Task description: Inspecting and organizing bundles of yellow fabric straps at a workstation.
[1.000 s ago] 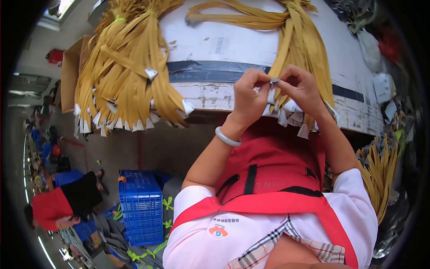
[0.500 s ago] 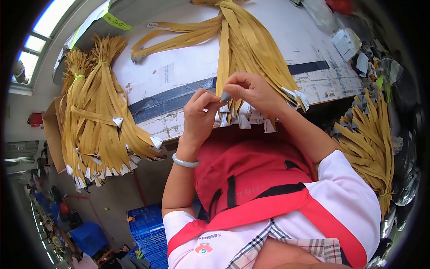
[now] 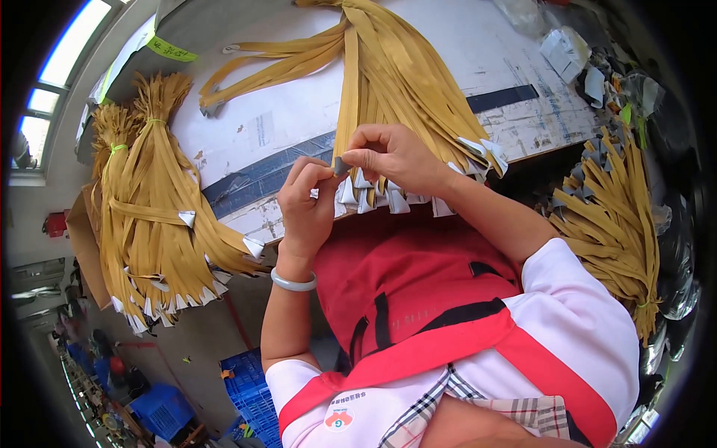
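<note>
A long mustard-yellow fabric strip [image 3: 347, 104] runs down from a tied bundle [image 3: 403, 75] on the table to my hands. Its end carries a small grey tab [image 3: 340, 166]. My left hand [image 3: 306, 200] pinches the strip's end from the left, thumb and forefinger at the tab. From the right, my right hand [image 3: 399, 158] pinches the same tab between thumb and bent forefinger. Just below my fingers, other strips of the bundle hang over the table edge with white tabs [image 3: 396, 200]. Two strips lie apart to the left, a grey tab [image 3: 213, 109] on one end.
Tied bundles of yellow strips [image 3: 160, 201] hang at the table's left, with white-tabbed ends. Another bundle [image 3: 609, 231], grey-tabbed, hangs at the right beside black plastic bags [image 3: 676, 254]. The worn white tabletop [image 3: 261, 164] has dark tape across it. Blue crates [image 3: 250, 392] stand below left.
The view has shifted slightly, so my hands and the bundle appear farther left. Both hands stay pinched at the grey tab, the fingers now closer together around it.
</note>
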A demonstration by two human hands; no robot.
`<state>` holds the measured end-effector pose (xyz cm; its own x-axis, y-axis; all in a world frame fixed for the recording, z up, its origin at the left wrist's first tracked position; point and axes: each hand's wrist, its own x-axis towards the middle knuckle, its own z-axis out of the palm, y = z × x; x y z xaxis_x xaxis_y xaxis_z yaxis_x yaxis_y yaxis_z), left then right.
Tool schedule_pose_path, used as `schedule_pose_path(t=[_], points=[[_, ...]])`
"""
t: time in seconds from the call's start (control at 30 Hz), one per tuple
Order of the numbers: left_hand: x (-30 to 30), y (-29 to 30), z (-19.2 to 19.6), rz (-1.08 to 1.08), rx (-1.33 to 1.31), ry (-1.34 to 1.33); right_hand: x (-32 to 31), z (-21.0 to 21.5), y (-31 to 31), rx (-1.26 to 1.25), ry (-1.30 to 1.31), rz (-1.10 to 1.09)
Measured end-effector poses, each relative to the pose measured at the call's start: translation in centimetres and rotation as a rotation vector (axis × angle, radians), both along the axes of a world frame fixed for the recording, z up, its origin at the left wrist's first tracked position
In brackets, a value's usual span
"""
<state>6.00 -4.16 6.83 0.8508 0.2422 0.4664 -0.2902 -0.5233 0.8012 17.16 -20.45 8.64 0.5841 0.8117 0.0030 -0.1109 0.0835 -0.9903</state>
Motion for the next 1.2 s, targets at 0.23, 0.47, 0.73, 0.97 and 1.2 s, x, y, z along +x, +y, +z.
schedule_pose_path(t=[0.23, 0.47, 0.73, 0.97, 1.2], points=[[-0.5, -1.2, -0.6, -0.026, 0.170, -0.005, -1.2, -0.3, -0.9, -0.134, -0.181, 0.009], [-1.9, -0.2, -1.3, -0.038, -0.246, 0.091, -0.4, -1.5, -1.3, -0.129, -0.486, -0.179], [-3.6, 7.0, -3.2, 0.368, -0.272, 0.093, 2.4, -1.1, -5.3, -0.336, -0.402, -0.269], [-1.7, 0.2, -4.9, -0.160, 0.476, 0.283, 0.1, -1.4, -3.4, -0.242, -0.718, -0.134], [-0.5, 1.8, -3.9, -0.220, 0.029, 0.372, -0.7, -2.8, -2.3, -0.214, -0.662, -0.035]])
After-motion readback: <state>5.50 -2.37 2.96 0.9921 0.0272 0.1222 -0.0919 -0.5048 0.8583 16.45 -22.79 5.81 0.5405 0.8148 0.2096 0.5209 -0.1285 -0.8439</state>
